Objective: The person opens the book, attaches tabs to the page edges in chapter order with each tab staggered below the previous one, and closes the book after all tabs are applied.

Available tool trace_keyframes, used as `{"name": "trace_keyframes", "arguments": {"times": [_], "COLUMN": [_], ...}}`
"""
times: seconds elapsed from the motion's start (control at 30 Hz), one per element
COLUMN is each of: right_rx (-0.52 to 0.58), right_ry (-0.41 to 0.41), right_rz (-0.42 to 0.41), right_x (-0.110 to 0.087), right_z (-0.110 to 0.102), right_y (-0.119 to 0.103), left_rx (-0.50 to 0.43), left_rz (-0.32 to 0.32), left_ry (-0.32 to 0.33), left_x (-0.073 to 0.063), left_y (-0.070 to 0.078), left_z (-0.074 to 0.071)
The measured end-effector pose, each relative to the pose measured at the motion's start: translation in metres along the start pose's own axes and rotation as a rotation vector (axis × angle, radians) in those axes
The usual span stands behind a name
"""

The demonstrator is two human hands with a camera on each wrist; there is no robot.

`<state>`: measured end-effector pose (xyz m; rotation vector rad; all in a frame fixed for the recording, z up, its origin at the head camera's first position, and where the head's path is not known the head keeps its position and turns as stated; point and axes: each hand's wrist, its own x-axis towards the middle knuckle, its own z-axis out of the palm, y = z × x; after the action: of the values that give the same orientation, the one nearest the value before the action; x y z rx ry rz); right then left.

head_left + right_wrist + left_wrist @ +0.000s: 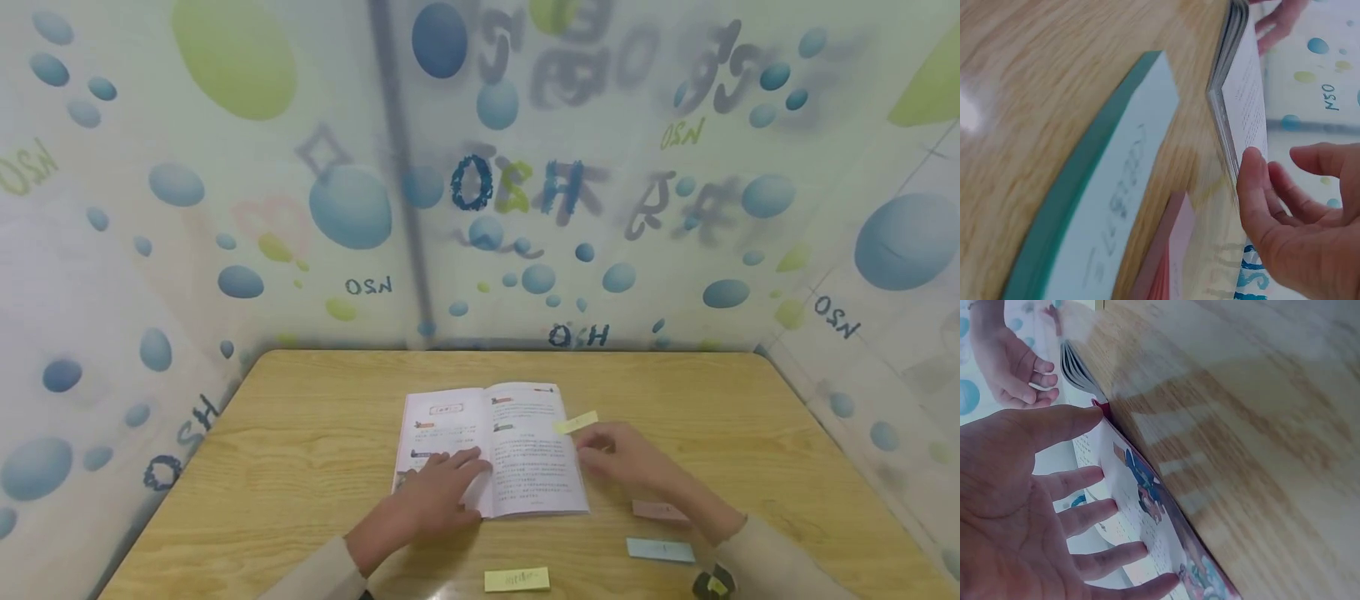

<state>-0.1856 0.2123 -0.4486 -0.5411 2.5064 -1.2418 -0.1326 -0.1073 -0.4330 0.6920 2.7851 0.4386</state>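
An open book [528,467] lies on the wooden table, printed text on both pages. My left hand [441,493] rests on the left page with spread fingers, as the left wrist view also shows for the hand [1016,506]. A yellow sticky note [576,422] sticks out past the book's right edge. My right hand [626,457] is beside that note, its fingertips at the page edge. In the right wrist view, thumb and fingers of the right hand [1304,219] are apart, with nothing visible between them.
A pink sticky-note pad [660,511] and a blue pad [660,550] lie to the right of the book, under or near the right forearm. Another yellow pad [517,580] with handwriting lies at the front. A patterned curtain [480,250] surrounds the table [300,433].
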Motion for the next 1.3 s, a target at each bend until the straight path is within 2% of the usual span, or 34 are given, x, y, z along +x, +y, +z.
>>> {"name": "trace_keyframes", "arguments": {"times": [0.13,0.27,0.57,0.83,1.17,1.3], "right_rx": [0.188,0.282,0.307,0.300,0.350,0.369], "right_ry": [-0.052,-0.073,-0.098,-0.074,-0.093,-0.076], "right_rz": [0.106,0.178,0.245,0.292,0.304,0.325], "right_x": [0.002,0.004,0.009,0.012,0.014,0.015], "right_z": [-0.001,-0.001,0.000,0.004,0.005,0.004], "right_y": [0.000,0.001,-0.002,-0.003,0.000,0.001], "left_rx": [0.010,0.028,0.015,0.025,0.022,0.024], "left_rz": [-0.020,-0.016,0.014,0.029,0.036,0.038], "left_ry": [-0.007,-0.004,0.004,0.002,-0.011,-0.009], "left_x": [-0.001,0.000,-0.001,0.000,0.000,-0.001], "left_y": [-0.004,-0.009,-0.012,-0.011,-0.009,-0.008], "left_z": [0.001,0.003,0.000,-0.002,-0.005,-0.007]}}
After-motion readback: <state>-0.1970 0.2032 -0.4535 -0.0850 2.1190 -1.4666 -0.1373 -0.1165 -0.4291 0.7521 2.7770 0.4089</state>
